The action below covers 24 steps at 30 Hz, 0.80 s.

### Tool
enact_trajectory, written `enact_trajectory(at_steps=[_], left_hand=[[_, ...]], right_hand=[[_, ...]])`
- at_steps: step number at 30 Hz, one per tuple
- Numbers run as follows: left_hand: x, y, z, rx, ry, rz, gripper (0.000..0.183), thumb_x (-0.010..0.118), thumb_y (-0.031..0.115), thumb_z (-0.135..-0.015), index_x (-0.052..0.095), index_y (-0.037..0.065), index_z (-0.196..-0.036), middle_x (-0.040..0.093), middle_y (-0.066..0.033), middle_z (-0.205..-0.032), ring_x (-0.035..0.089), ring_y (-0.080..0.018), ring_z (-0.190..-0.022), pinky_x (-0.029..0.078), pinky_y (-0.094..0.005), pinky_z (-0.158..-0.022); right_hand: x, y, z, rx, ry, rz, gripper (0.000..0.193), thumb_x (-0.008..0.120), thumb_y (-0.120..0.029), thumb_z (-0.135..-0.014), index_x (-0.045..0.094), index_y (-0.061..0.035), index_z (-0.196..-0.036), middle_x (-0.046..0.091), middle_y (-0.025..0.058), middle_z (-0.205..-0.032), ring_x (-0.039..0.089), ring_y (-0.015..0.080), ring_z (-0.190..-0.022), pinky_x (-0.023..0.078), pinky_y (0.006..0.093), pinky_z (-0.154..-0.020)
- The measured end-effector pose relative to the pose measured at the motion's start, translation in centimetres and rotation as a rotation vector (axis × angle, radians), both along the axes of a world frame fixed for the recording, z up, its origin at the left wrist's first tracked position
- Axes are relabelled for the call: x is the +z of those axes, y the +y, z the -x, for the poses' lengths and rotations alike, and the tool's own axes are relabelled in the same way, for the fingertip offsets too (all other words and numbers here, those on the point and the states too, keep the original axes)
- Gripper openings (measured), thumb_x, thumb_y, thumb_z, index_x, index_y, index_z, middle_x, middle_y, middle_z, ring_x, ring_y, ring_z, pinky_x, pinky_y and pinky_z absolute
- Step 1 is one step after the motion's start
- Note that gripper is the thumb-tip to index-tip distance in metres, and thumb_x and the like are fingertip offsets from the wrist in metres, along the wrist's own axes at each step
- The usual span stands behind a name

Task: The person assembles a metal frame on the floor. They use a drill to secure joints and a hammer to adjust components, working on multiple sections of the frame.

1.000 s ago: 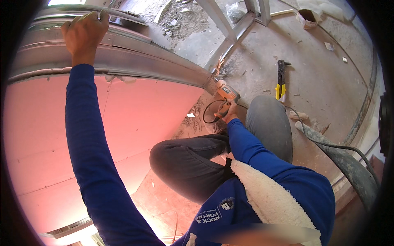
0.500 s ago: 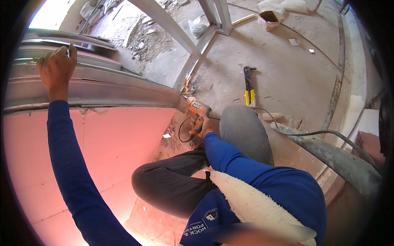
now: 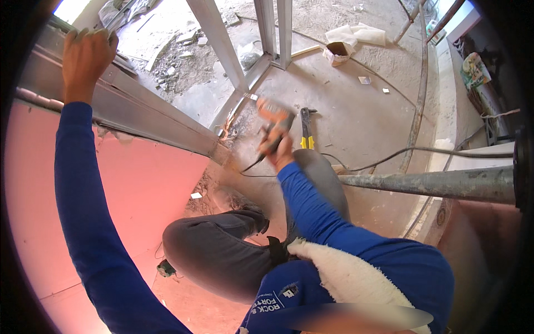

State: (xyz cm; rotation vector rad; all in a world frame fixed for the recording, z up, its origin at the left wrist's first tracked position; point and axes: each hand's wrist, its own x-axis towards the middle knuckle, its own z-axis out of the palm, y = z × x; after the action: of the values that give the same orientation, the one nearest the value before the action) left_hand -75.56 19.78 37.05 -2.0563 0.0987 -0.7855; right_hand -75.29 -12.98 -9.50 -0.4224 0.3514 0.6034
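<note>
My left hand (image 3: 88, 58) is closed over the upper edge of a long metal frame rail (image 3: 150, 114) at the upper left, fingers curled over it. In my right hand (image 3: 282, 149) is an orange and black corded drill (image 3: 275, 116), blurred by motion. Its front end points away toward the bright floor channel (image 3: 232, 111) where the metal studs meet. The drill's tip looks apart from the channel. Just right of the drill, a hand tool (image 3: 305, 125) with a black body and yellow handles lies on the floor.
A pink-lit panel (image 3: 111, 183) stands below the rail on my left. Upright metal studs (image 3: 217, 39) rise ahead, with rubble beyond. A small box (image 3: 337, 54) sits farther off. The drill's cord (image 3: 378, 162) runs right, near a thick grey pipe (image 3: 434, 185).
The drill has lifted away from the corner at the rail's end and moved up and right. My left hand stays on the rail. The whole view has shifted with my head.
</note>
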Motion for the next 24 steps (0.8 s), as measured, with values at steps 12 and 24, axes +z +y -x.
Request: enact_trajectory(at_steps=[12, 24], left_hand=[[-0.3, 0.6, -0.2, -0.073, -0.042, -0.035, 0.03, 0.059, 0.033, -0.096, 0.071, 0.011, -0.081, 0.073, -0.0148, -0.082, 0.072, -0.029, -0.086, 0.047, -0.0454, -0.096], [0.1, -1.7, 0.2, 0.106, -0.021, 0.01, 0.028, 0.064, 0.038, -0.093, 0.072, 0.011, -0.088, 0.075, -0.0077, -0.092, 0.069, -0.0252, -0.094, 0.044, -0.0436, -0.097]], right_hand=[[3.5, -17.4, -21.9, 0.472, -0.866, 2.122, 0.065, 0.071, -0.026, -0.074, 0.054, -0.0077, -0.134, 0.066, 0.0264, -0.121, 0.063, 0.0407, -0.115, 0.051, 0.0476, -0.097], [-9.2, -20.4, -9.7, 0.647, -0.518, 2.234, 0.068, 0.072, -0.022, -0.08, 0.042, -0.0117, -0.141, 0.069, 0.0246, -0.114, 0.066, 0.0436, -0.109, 0.052, 0.0519, -0.095]])
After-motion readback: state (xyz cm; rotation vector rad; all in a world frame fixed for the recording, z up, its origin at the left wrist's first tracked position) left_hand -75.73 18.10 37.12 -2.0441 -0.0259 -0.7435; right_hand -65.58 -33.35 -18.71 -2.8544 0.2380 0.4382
